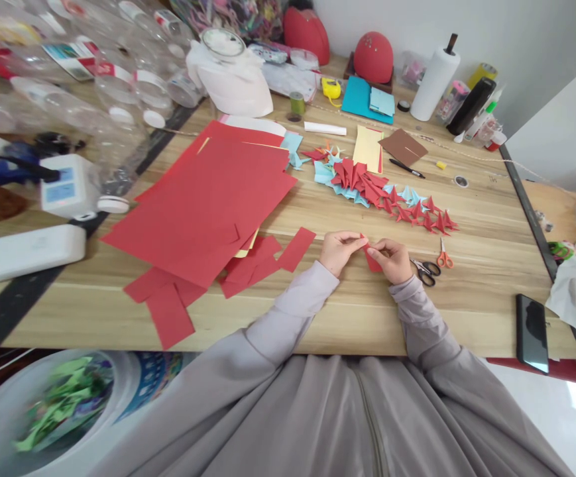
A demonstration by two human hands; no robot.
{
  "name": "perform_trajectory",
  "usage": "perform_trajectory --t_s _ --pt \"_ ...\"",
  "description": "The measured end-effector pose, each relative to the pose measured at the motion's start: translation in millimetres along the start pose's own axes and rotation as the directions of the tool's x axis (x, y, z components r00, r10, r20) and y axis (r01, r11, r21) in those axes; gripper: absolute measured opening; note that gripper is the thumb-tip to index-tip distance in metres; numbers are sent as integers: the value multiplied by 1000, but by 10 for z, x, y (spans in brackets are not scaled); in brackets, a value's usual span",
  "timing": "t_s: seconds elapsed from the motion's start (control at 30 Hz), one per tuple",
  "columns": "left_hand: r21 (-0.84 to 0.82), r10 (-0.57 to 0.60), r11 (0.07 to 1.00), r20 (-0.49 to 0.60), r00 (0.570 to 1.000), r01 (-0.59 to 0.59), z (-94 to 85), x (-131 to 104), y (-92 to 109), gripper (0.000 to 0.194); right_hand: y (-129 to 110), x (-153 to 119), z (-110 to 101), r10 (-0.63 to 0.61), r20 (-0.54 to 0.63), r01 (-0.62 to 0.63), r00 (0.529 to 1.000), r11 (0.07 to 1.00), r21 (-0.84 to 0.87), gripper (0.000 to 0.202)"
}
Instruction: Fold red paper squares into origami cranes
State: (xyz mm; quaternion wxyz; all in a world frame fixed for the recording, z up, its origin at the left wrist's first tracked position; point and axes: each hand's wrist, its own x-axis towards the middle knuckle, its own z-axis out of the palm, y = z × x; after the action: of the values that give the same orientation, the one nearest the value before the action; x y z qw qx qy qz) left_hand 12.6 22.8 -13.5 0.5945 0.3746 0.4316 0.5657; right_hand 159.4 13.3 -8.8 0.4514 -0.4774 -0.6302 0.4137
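Note:
Both hands meet over the middle of the wooden table, near its front edge. My left hand [340, 252] pinches the upper tip of a small red paper piece [372, 260]. My right hand [392, 260] grips the same piece from the right, fingers curled; part of the paper is hidden by the fingers. Large red sheets [223, 192] lie stacked to the left, with cut red rectangles [296, 249] beside and below them. Behind my hands, folded red paper shapes [362, 179] and light blue ones [409, 196] lie in rows.
Black scissors [425, 271] and orange scissors [444, 255] lie right of my hands. A phone [532, 331] rests at the front right edge. Plastic bottles [118, 86] crowd the back left, above a white power strip [29, 255]. A bin [118, 384] stands below.

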Motion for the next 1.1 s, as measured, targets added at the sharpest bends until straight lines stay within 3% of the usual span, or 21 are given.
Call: perform_trajectory --t_s 0.1,0.3,1.1 --pt "-24 -1 1000 -33 999 1 2 3 -1 19 9 2 3 37 14 -37 999 999 26 27" --pt "-43 10 999 8 1000 -10 -6 10 10 16 3 16 -2 86 49 -92 995 986 139 31" --pt "-98 24 995 21 999 -22 -9 -11 81 18 -10 27 -24 107 152 -132 983 977 168 30"
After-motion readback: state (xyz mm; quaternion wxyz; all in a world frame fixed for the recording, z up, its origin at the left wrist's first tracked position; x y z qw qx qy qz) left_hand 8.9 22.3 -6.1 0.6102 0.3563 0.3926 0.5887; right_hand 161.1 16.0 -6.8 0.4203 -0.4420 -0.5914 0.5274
